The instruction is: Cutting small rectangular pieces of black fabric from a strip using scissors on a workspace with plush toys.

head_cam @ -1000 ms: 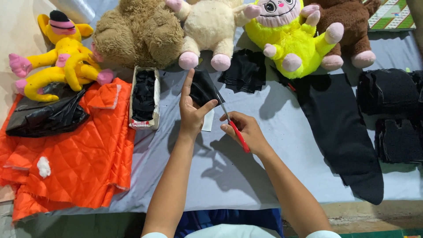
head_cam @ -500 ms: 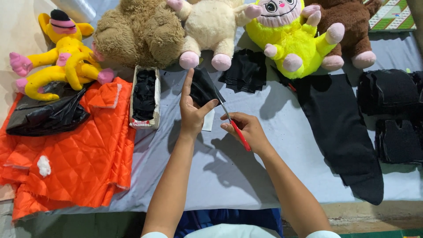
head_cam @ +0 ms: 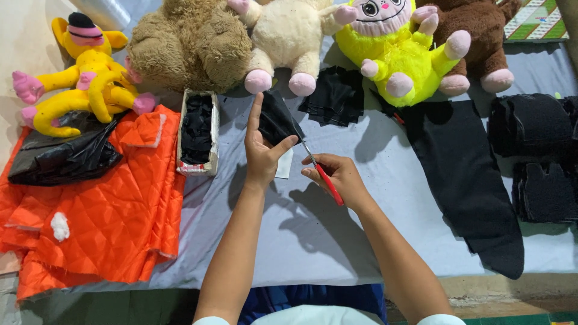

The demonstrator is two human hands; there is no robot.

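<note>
Black fabric piece pinched in left hand fingers, red-handled scissors beside

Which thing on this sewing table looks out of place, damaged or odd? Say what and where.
A tuft of white stuffing lies loose on the orange quilted fabric at the left, which hangs rumpled over the table's near edge. Otherwise nothing stands out: the left hand holds a black fabric piece while the right hand works red-handled scissors.
</note>
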